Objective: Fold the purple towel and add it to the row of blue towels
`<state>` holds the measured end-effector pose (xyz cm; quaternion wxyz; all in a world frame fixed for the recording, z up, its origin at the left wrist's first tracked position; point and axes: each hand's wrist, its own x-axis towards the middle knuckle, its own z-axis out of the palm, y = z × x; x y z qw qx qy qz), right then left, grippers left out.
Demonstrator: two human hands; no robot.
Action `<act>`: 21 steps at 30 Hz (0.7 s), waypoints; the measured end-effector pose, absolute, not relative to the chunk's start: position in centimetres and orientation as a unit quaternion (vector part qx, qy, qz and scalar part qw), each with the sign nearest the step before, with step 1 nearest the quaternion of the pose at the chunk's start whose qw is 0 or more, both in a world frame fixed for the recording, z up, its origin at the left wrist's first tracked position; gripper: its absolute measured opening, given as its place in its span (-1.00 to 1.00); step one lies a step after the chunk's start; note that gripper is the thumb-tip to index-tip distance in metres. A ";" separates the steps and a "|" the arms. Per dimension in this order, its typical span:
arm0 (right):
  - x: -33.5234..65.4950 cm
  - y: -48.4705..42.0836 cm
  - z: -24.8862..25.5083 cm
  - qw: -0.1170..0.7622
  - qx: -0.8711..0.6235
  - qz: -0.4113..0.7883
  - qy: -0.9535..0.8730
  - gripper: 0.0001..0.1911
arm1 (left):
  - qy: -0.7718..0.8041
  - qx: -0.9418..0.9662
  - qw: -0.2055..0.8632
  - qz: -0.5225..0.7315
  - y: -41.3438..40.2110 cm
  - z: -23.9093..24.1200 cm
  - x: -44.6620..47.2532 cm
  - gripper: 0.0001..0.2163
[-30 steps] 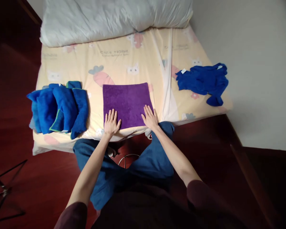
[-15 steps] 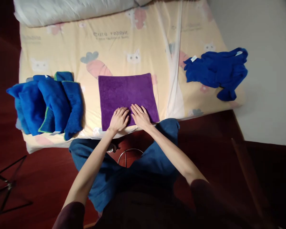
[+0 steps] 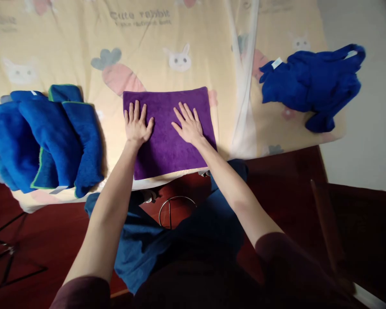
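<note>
Purple terry, a folded towel [image 3: 170, 141] on the bed's near edge, lies under both flat, spread, empty palms, left hand [image 3: 137, 126] at its 10 o'clock corner, right hand [image 3: 188, 124] toward 1 o'clock, fingers pointing away.

both forearms bare to above the elbow. dark maroon sleeves [image 3: 83, 292] bunched at the upper arms, same maroon top across the torso. blue trousers [image 3: 141, 244], loose fabric, creased at the knees. left hand [image 3: 135, 124] and right hand [image 3: 188, 124] bare, nothing worn on either.
</note>
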<state>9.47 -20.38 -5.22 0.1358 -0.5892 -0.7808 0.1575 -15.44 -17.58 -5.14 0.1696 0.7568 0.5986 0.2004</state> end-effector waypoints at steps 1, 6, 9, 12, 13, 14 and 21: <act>10.0 -19.5 -5.5 0.137 -0.596 0.156 -0.775 -0.29 | 0.603 0.752 0.173 0.203 -17.1 -5.2 -15.7 -0.30; 13.1 -14.9 -6.8 0.123 -0.649 0.137 -0.738 -0.20 | 0.620 0.731 0.185 0.216 -14.3 -5.7 -16.8 -0.27; 15.4 -12.6 -7.2 0.108 -0.682 0.133 -0.711 -0.19 | 0.625 0.726 0.189 0.217 -13.0 -5.9 -17.6 -0.28; 16.7 -11.8 -6.6 0.087 -0.702 0.134 -0.694 -0.19 | 0.630 0.721 0.188 0.219 -13.0 -5.6 -17.6 -0.30; 16.8 -12.1 -6.2 0.085 -0.708 0.131 -0.689 -0.20 | 0.632 0.719 0.185 0.220 -13.5 -5.3 -17.4 -0.31; 16.7 -12.9 -5.7 0.090 -0.712 0.125 -0.685 -0.22 | 0.633 0.719 0.183 0.221 -14.4 -5.0 -17.1 -0.31; 15.2 -29.2 -2.9 0.140 -0.530 0.161 -0.821 -0.34 | 0.484 0.840 0.193 0.155 -30.1 -3.1 -15.5 -0.41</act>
